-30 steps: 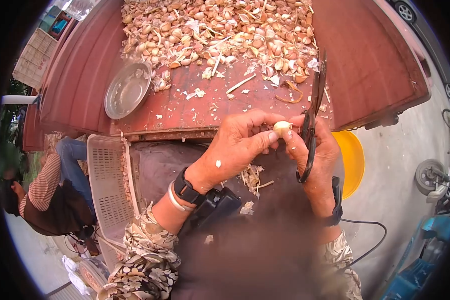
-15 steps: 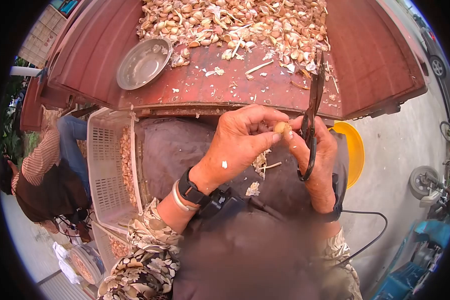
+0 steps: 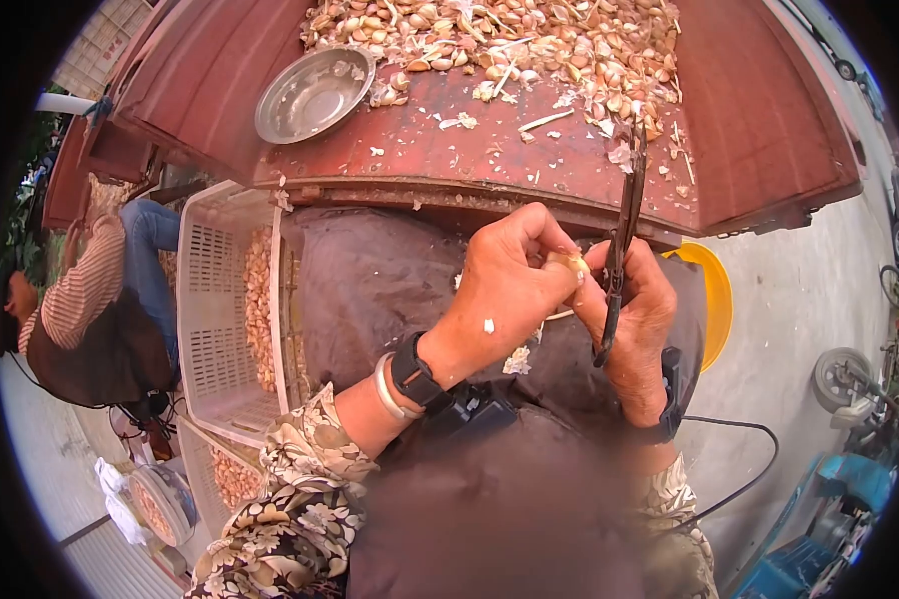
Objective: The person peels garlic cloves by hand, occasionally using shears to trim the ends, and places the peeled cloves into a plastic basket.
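Observation:
My left hand [image 3: 509,295] is closed in a pinch on a pale garlic clove [image 3: 577,266], above my lap. My right hand [image 3: 641,314] is closed too, its thumb and forefinger meeting the clove from the other side. Dark scissors [image 3: 627,205] hang on that same hand, their blades pointing up toward the red bed and the handle lying across the fingers. A scrap of white skin sticks to the back of my left hand. Bits of garlic skin [image 3: 517,361] lie on the dark apron [image 3: 355,270] below.
Garlic cloves [image 3: 529,50] are heaped on the red metal bed [image 3: 440,155], with a metal bowl [image 3: 315,95] at left. A plastic crate [image 3: 210,299] holds more cloves. A yellow basin [image 3: 717,309] stands at right. Another person [image 3: 95,299] sits at far left.
My fingertips have drawn closer together around the clove, which now shows less. My left hand has turned slightly. The whole view has shifted, with the bed now higher in it.

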Tool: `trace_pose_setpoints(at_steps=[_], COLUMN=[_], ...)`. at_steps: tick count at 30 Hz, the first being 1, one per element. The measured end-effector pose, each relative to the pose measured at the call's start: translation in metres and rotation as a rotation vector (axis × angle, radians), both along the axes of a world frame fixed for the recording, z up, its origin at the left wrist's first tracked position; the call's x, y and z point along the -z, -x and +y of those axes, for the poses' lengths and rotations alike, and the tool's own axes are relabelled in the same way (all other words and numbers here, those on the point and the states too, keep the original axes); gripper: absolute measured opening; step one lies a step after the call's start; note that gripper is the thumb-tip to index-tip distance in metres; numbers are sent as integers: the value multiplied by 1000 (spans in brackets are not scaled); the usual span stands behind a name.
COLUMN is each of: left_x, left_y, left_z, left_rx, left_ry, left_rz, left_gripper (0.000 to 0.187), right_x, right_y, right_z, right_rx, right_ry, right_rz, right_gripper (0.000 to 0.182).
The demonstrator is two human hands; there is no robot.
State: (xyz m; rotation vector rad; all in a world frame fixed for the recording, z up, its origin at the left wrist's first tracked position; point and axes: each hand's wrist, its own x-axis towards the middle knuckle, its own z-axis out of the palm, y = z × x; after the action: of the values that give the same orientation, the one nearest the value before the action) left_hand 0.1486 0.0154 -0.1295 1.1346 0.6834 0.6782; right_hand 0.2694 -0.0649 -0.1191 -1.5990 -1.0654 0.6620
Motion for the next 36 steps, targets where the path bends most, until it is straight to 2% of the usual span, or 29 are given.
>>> trace_pose_setpoints(at_steps=[2,5,8,11,14,17,20,22,24,27,33,36], left_x=[2,5,-2,5,10,18,18,16,16,18,21,22], left_y=[5,9,10,11,12,19,24,27,24,25,20,16], left_z=[6,10,12,7,6,9,12,13,10,6,-2,-4], left_rx=[14,38,101,145,150,-14,-117,-159,-227,-240,-289,-324], left_ry=[161,205,84,-11,166,223,399,422,440,417,467,505], left_rz=[-70,-90,-44,-171,-258,-206,-348,-385,-441,-434,-559,-585], left_gripper=[3,3,10,16,19,18,19,21,22,25,20,18], right_x=[0,8,18,22,25,11,0,6,12,16,14,17], right_y=[2,-3,-18,-18,-15,-14,1,12,21,28,33,35], right_z=[0,4,7,6,9,2,-13,-22,-28,-28,-26,-26], right_rx=[-15,-41,-77,-101,-51,27,39,-9,2,11,-32,-42], right_ry=[-23,-40,37,43,14,113,211,135,117,110,274,268], right_rz=[97,356,503,593,795,656,112,-331,-494,-518,-369,-352], right_gripper=[15,15,17,21,21,24,30,42,45,46,42,43])
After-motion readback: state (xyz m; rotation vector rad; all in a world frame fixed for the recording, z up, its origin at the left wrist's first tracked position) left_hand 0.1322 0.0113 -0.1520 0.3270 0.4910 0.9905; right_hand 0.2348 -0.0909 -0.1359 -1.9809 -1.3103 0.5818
